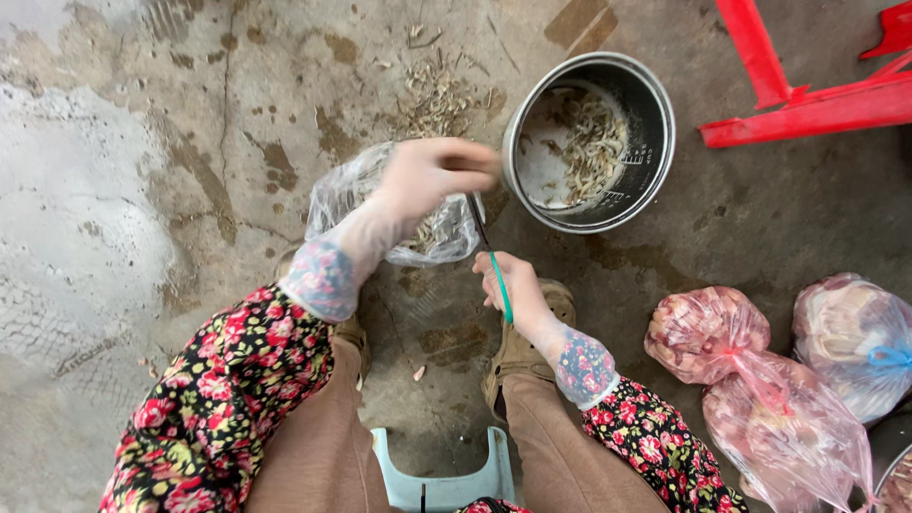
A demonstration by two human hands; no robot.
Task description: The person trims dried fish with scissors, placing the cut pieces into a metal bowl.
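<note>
Seated person viewed from above, knees apart, floral sleeves on both arms, thin clear gloves over both hands.

Left hand [432, 176]: raised over a clear plastic bag [394, 209] that lies on the concrete floor [142, 190] just left of the metal pot [591, 141]. The hand is blurred; the fingers appear curled together at the upper end of a thin dark rod, but what they pinch cannot be told for certain.

Right hand [513, 285]: below and slightly left of the pot, fingers closed around the green handle of a slim tool [494, 261]. The tool runs up and to the left from this hand toward the left hand, its dark upper end meeting the left fingers.

Bag under the left hand: open, holding small pale dried fish, touching or nearly touching the pot's left wall.

Pot: round, steel, upright on the floor, with a heap of the same small dried fish [591, 142] inside.

A scatter of dry scraps [437, 95] lies on the floor just left of the pot's upper rim.

Well to the right of the pot and lower: three tied clear bags [708, 332] of pinkish contents, close together. Right of the pot, at the top: a red frame [807, 104].

Below the pot, between the person's legs: the edge of a pale blue stool [442, 480].
</note>
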